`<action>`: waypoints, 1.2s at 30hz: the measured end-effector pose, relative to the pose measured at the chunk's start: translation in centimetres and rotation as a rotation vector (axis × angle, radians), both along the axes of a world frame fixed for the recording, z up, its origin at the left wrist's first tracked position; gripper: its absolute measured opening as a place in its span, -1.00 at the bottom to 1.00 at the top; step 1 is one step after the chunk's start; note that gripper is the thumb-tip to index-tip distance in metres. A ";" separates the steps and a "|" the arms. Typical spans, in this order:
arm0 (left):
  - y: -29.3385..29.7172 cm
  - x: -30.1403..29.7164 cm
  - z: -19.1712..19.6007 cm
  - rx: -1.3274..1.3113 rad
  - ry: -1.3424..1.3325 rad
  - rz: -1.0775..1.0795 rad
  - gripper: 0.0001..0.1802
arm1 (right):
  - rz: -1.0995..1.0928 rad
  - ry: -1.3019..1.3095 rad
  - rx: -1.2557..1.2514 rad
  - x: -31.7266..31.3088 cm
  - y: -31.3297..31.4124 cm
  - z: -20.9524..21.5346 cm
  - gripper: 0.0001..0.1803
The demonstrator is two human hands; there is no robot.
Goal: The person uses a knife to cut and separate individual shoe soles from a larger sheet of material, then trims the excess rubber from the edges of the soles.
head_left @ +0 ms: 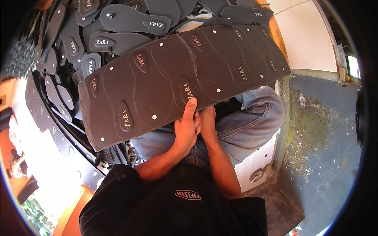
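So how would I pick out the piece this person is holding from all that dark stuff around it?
Start at the person's blue-jeaned lap. Lying across it is a long dark rubber sheet, gripped at its near edge by the left hand and right hand. Unlike the cut-out soles heaped beyond, it is one whole slab with sole outlines only scored in.

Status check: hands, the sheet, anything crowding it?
Left hand grips the dark sole-outline sheet at its near edge, thumb on top. Right hand beside it at the same edge, grip partly hidden. Pile of cut soles just beyond the sheet.

Single head view, looking steeply down, close over lap.
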State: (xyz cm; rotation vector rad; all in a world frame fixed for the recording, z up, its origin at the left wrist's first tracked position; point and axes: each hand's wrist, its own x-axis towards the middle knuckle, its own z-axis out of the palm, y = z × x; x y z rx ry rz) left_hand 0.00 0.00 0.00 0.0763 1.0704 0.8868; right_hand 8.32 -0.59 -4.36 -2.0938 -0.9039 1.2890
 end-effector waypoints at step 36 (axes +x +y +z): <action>1.0 -0.8 1.2 -0.034 -0.054 -0.034 -0.75 | 0.026 -0.353 0.430 5.8 9.3 -5.8 -0.87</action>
